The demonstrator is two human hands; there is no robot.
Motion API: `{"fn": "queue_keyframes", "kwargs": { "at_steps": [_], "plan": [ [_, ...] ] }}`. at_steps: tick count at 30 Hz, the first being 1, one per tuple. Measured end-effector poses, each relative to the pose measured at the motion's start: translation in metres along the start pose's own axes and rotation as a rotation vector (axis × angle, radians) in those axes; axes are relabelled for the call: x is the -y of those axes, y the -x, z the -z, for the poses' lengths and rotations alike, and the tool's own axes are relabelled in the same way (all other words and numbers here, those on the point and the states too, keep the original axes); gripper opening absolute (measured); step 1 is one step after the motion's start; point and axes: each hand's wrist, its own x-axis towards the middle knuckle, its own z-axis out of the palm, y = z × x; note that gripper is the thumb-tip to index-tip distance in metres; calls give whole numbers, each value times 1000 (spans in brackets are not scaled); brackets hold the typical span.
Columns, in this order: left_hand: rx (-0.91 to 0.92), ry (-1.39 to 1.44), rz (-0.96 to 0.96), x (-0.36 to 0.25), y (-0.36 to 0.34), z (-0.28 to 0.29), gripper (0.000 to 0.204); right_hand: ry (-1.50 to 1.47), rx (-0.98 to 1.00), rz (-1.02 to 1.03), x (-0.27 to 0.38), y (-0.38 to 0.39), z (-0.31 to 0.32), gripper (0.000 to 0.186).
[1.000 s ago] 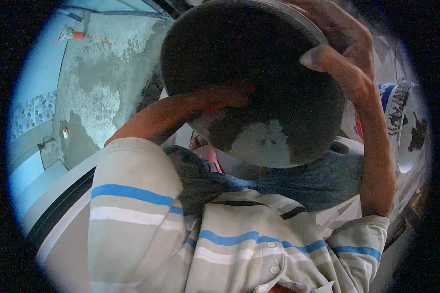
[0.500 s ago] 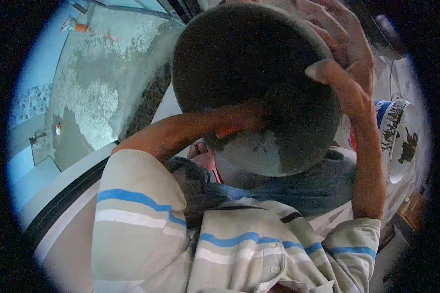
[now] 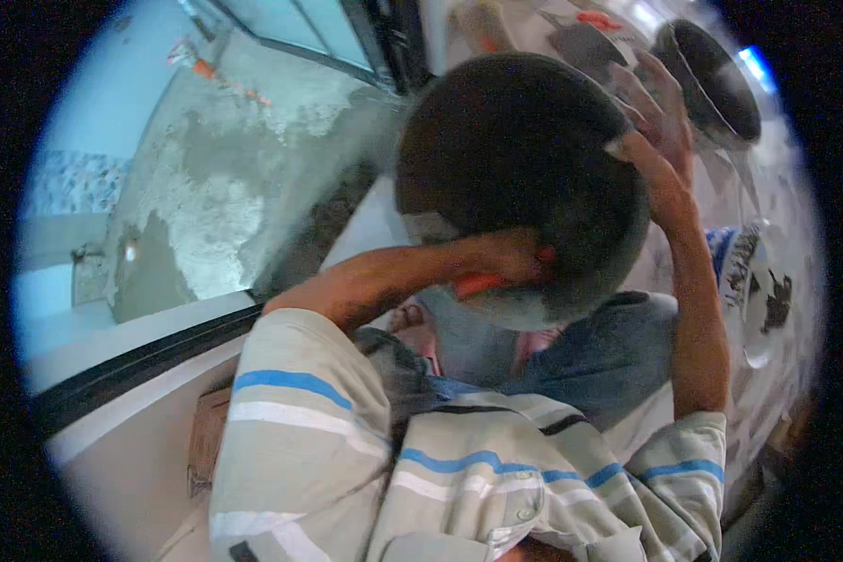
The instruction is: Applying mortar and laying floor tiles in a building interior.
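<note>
A dark round basin [image 3: 520,140] is tilted over my lap with its opening facing me, and its inside is mostly in shadow. My right hand [image 3: 660,140] grips the basin's right rim, thumb inside and fingers behind it. My left hand [image 3: 515,255] reaches into the lower part of the basin, closed around an orange-handled tool [image 3: 478,285]. Orange shows on both sides of that fist; the tool's working end cannot be made out in the dark. Greyish residue coats the basin's lower inner wall.
A black bucket [image 3: 712,84] stands at the far right. A white bucket [image 3: 759,304] with a blue label and dark smears lies nearer on the right. To the left, a raised sill [image 3: 150,342] borders a patchy wet concrete floor [image 3: 220,197]. A dark-framed door [image 3: 337,33] is beyond.
The view has shifted, bringing the black bucket into sight. The basin now sits further right and looks smaller. Both hands keep their grips, the left still inside the basin.
</note>
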Motion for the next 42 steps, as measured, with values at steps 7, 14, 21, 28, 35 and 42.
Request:
{"fn": "queue_keyframes", "kwargs": {
  "at_steps": [7,14,21,28,35,42],
  "plan": [
    [207,370,385,-64,59,59,18,-64,-96,-21,-3,-3,5,75],
    [62,477,406,-77,128,103,14,-31,-69,-50,-12,-2,44,75],
    [-227,494,654,-80,205,138,18,57,-91,-63,-30,-1,94,71],
    [-420,664,777,-5,236,155,12,321,-27,-46,-28,-4,109,59],
    [-566,675,828,138,230,151,19,377,-58,-75,-34,3,132,55],
    [-584,-352,899,266,226,151,38,195,-28,-87,-25,-18,87,54]
  ]
}}
